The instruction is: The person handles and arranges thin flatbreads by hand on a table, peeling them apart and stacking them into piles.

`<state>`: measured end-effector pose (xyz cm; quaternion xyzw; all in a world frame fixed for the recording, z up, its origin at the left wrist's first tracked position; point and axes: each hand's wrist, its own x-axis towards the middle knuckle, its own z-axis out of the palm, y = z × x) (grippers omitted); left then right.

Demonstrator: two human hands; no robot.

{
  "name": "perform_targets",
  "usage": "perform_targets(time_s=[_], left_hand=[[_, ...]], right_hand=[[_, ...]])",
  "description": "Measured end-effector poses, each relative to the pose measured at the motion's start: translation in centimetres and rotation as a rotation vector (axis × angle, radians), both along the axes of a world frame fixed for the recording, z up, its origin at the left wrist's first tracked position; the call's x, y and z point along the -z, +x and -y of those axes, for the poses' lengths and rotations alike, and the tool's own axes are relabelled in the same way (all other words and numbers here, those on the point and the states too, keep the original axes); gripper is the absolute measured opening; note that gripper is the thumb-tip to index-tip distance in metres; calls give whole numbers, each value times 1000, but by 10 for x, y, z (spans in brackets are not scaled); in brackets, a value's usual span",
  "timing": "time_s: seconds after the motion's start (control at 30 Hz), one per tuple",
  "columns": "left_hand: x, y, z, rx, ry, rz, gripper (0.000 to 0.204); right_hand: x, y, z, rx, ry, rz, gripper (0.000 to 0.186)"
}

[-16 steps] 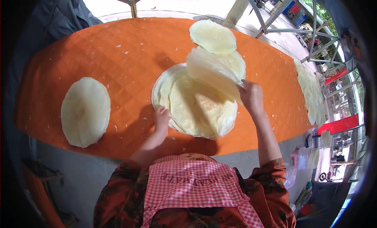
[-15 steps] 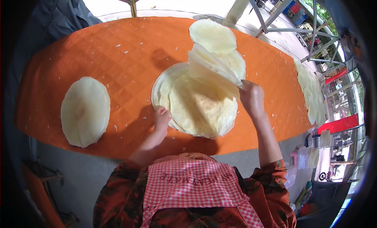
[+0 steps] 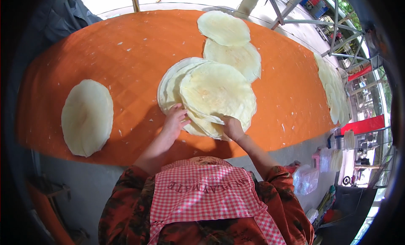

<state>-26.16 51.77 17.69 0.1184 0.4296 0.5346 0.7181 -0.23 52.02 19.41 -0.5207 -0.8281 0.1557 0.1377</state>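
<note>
The right hand (image 3: 234, 129) has its grip clamped on the near edge of the top flatbread (image 3: 215, 91), thin, round and pale yellow, faintly browned mid-disc, lying over a stack (image 3: 169, 82) just beyond. Left of that grip, the left hand (image 3: 174, 119) touches the stack's rim; whether it pinches, I cannot tell. Around them spreads an orange, flake-strewn table (image 3: 139, 68); farther right, a translucent plastic bag (image 3: 306, 179), contents unclear.

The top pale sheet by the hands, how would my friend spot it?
Start at the big orange table. Near its front edge, find the pile of round sheets. The top sheet overlaps the others there, with the right hand at its near edge.
</note>
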Motion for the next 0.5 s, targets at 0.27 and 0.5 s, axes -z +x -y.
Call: perform_targets(time_s=[0.27, 0.5], left_hand=[[26, 48, 46, 181, -62, 236, 37], [30, 44, 47, 204, 11, 347, 37]], right_hand=[[1, -1, -1, 14, -45, -96, 35], [-6, 6, -13, 54, -266, -191, 32]])
